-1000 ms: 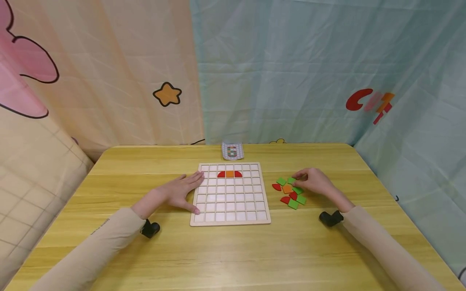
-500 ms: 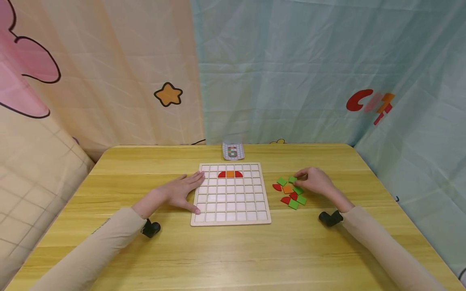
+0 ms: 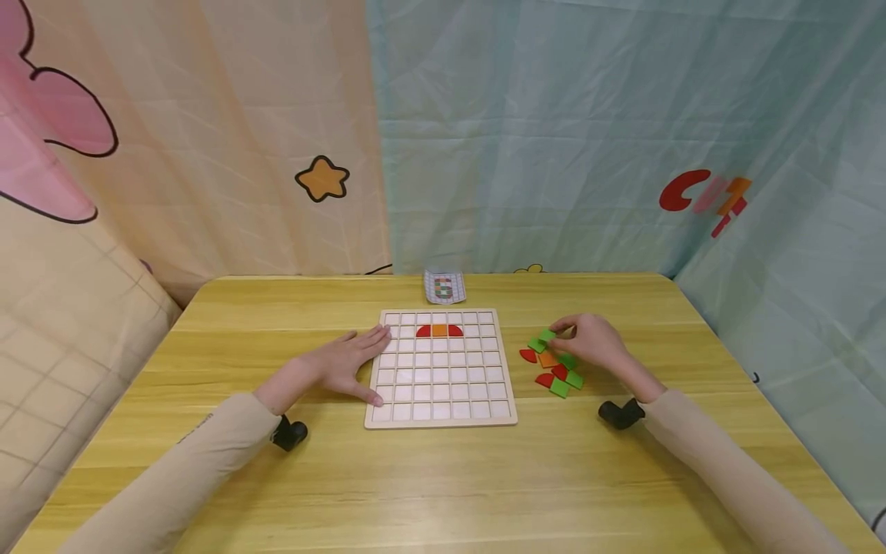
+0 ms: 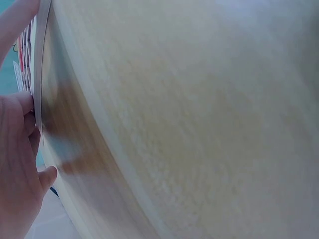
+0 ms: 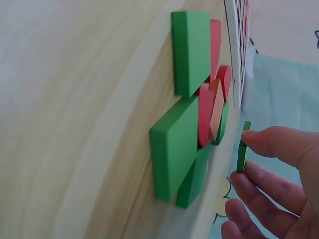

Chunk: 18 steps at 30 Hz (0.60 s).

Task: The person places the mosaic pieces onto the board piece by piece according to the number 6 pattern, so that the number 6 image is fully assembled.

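Observation:
My right hand (image 3: 597, 340) pinches a green square tile (image 5: 243, 147) between thumb and fingertips, held above the table. Just below and left of it lies a loose cluster of tiles: green squares (image 3: 559, 388), red quarter-rounds (image 3: 544, 380) and an orange square (image 3: 547, 360). My left hand (image 3: 346, 365) is spread, with fingertips and thumb resting on the left edge of a wooden grid board (image 3: 441, 424). In the board's second row from the far side sit an orange square (image 3: 439, 331) and, on either side of it, a red rounded piece (image 3: 424, 332).
Behind the board, near the table's far edge, lies a small pattern card (image 3: 444, 288) with a coloured figure on a grid. Printed curtains (image 3: 512, 154) hang behind the wooden table (image 3: 443, 485). A black wrist-worn device (image 3: 621, 414) sits under each forearm.
The right hand has lifted the green square tile off the table and moved it slightly left, above the cluster. The left hand stays on the board's edge.

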Tool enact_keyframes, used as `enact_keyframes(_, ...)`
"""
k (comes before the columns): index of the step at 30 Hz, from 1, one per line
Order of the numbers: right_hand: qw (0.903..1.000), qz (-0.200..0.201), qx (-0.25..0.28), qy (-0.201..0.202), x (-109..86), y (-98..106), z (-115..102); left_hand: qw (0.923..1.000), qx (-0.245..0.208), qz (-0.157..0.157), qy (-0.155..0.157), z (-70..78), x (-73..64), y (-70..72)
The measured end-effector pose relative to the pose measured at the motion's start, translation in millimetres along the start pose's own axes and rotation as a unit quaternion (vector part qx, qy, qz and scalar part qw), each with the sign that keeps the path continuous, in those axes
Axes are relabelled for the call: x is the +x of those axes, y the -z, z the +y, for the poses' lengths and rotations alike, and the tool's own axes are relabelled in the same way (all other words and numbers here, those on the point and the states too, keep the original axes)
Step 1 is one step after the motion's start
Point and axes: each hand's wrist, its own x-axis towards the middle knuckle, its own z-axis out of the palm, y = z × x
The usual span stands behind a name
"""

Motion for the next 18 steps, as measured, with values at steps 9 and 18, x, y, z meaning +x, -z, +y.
enact_keyframes(9, 0.9998, -0.002, 0.004, 0.020, 8.1, -9.4, -24.7, 0.9999, -0.004, 0.009, -0.011, 0.3, 0.6, 1.0)
enact_keyframes(18, 0.9989, -0.003, 0.021, 0.041, 18.8, -22.1, -50.9, 1.0000, -0.005, -0.002, 0.000, 1.4, 0.2, 1.9)
